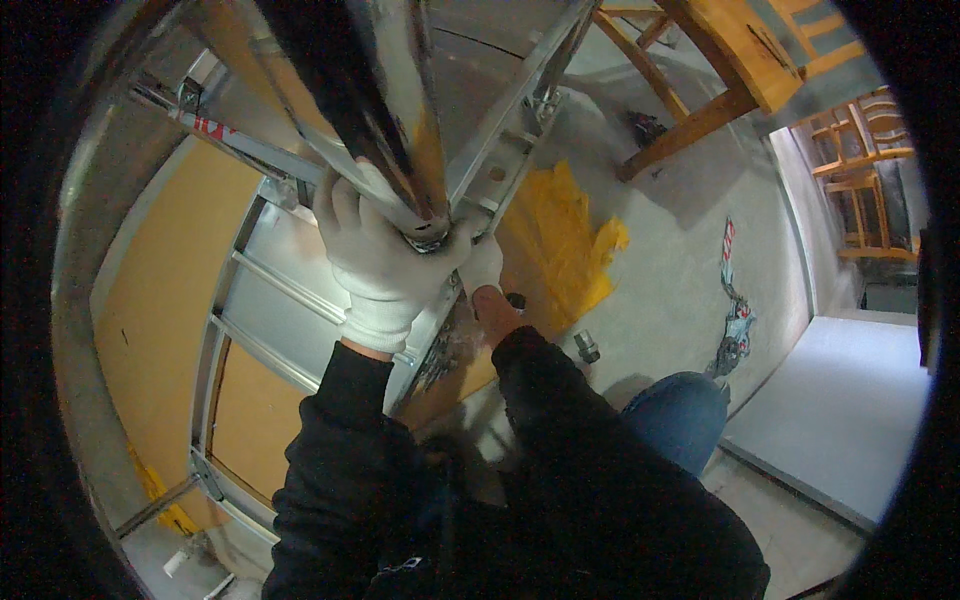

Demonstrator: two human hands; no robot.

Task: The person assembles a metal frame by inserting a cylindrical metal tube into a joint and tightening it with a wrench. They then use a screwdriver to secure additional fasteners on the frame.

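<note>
A shiny metal post comes down from the top middle, its lower end close in front of me. My left hand, in a white knit glove, is closed around the side of that end, fingers pointing up along it. My right hand, also gloved, is curled close against the other side; its fingertips and anything in them are hidden. Beneath both hands lies a metal frame with rails and crossbars. A side rail with holes runs up to the right behind the post.
Brown board lies under the frame. Crumpled yellow sheeting is right of my hands, with a small metal fitting nearby. A wooden chair stands at the upper right. A torn plastic strip and a white panel lie farther right.
</note>
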